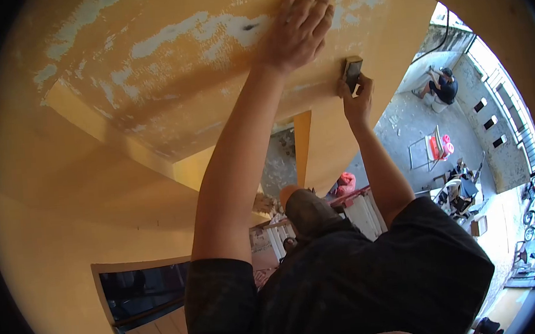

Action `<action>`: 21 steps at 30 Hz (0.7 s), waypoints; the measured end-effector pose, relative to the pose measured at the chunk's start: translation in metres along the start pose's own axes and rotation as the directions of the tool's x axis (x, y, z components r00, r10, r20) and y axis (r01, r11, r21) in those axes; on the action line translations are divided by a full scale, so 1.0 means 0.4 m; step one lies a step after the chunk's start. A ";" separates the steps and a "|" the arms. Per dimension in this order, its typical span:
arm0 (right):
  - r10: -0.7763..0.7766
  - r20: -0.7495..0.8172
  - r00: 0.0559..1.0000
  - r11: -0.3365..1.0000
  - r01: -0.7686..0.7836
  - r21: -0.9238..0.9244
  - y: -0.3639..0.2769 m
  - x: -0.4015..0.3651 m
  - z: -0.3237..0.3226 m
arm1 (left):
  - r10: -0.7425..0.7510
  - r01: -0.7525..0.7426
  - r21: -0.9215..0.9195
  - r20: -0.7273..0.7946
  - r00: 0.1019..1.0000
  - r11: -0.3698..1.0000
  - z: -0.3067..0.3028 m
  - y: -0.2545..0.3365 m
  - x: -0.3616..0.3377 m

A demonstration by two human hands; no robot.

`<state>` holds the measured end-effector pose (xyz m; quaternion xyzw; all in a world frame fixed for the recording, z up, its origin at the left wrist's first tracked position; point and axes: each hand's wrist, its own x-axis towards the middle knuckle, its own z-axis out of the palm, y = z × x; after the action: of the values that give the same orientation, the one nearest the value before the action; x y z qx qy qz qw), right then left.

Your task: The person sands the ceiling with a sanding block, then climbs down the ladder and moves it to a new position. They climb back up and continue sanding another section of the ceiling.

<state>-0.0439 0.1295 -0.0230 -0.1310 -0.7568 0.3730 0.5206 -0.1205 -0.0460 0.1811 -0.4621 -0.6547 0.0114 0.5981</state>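
My left hand (299, 31) lies with its palm against the orange painted surface (210, 77), fingers stretched out and slightly apart. Pale, scuffed patches show through the paint around it, with a small dark spot just to its left. Lower and to the right, my right hand (359, 100) grips a sanding block (352, 72) between thumb and fingers. The block has a dark grey face and yellowish sides, and it is close to the orange surface; whether it touches cannot be made out.
Far below at right, a person (445, 87) in dark clothes sits near a wall. A folding metal stand (426, 151) with red items, a cluttered pile (460, 183) and a red bag (345, 184) are on the floor. An orange pillar (328, 143) rises beneath my hands.
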 end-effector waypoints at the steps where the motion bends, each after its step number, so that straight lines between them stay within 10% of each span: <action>1: -0.012 -0.004 1.000 1.000 0.012 0.019 0.002 -0.006 -0.002 | 0.007 -0.007 -0.007 0.005 1.000 1.000 -0.003 0.005 -0.006; 21: -0.010 0.003 1.000 1.000 0.010 -0.008 0.088 -0.091 0.001 | -0.035 0.033 -0.054 -0.024 0.999 0.998 0.004 0.004 0.003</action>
<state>-0.0356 0.1323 -0.0728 -0.1288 -0.7597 0.3674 0.5209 -0.1207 -0.0433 0.1806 -0.4670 -0.6550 -0.0223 0.5937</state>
